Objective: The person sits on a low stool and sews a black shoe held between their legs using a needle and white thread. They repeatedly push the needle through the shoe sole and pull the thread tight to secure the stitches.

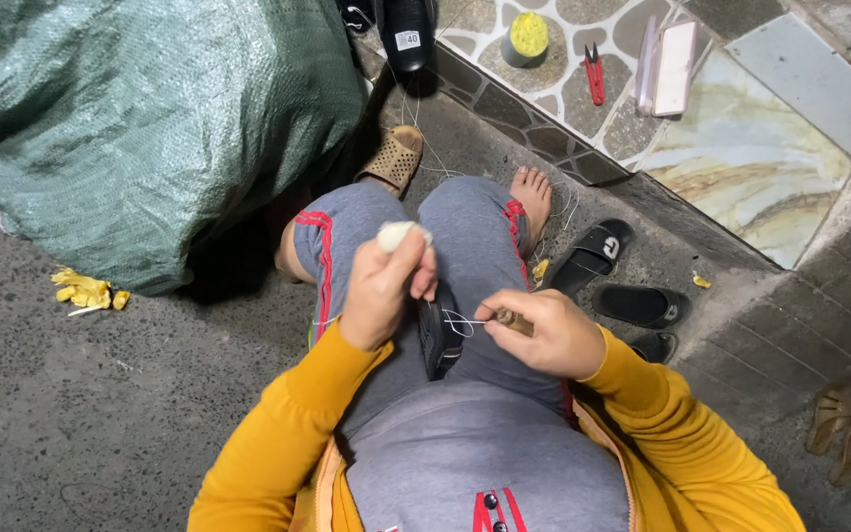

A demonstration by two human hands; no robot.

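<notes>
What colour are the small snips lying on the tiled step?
Red, seen in the head view: the snips lie on the tiled step beside a yellow spool.

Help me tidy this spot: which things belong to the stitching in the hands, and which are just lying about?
In use:
left hand pinching a whitish lump
right hand holding a small tool
white thread
black shoe piece on the lap

Lying about:
green sack
yellow spool
red snips
black slippers
yellow scraps

Dim, even light, sharp throughout; deep shadow beside the green sack.
</notes>
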